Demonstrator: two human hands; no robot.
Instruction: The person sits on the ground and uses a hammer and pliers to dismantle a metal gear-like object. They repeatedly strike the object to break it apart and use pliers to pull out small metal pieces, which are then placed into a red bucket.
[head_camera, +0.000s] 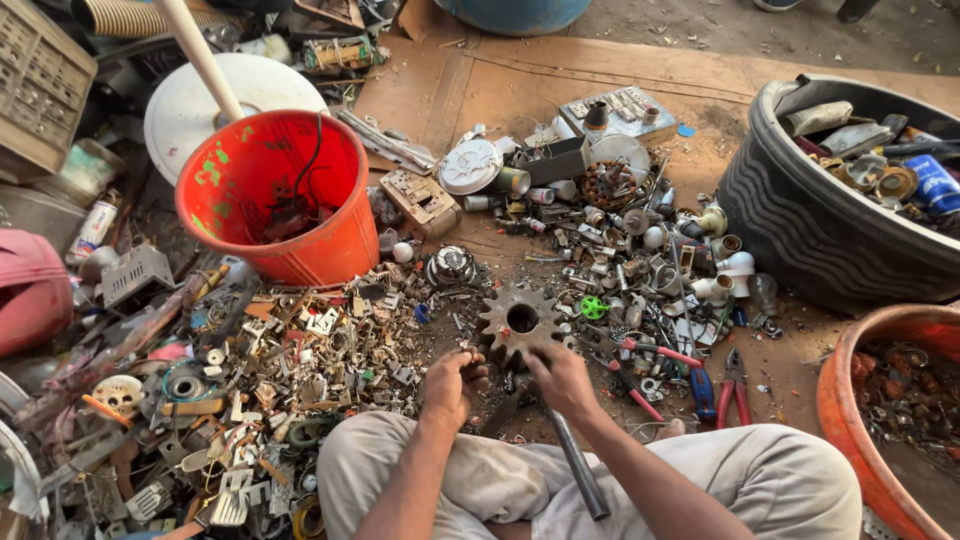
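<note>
I sit cross-legged on the ground among scrap metal. My left hand (452, 378) is closed on a small metal piece, held just left of a rusty toothed gear wheel (518, 320) that lies flat in front of me. My right hand (560, 380) rests at the gear's lower right edge, fingers curled on small scrap there. A dark metal rod (574, 462) runs from under my right hand down across my lap. What exactly each hand pinches is too small to tell.
A red bucket (345, 245) stands at upper left, a black tyre tub (800, 220) of scrap at right, an orange basin (850, 420) at lower right. Pliers with red and blue handles (715, 390) lie right of me. Loose metal bits cover the ground on the left.
</note>
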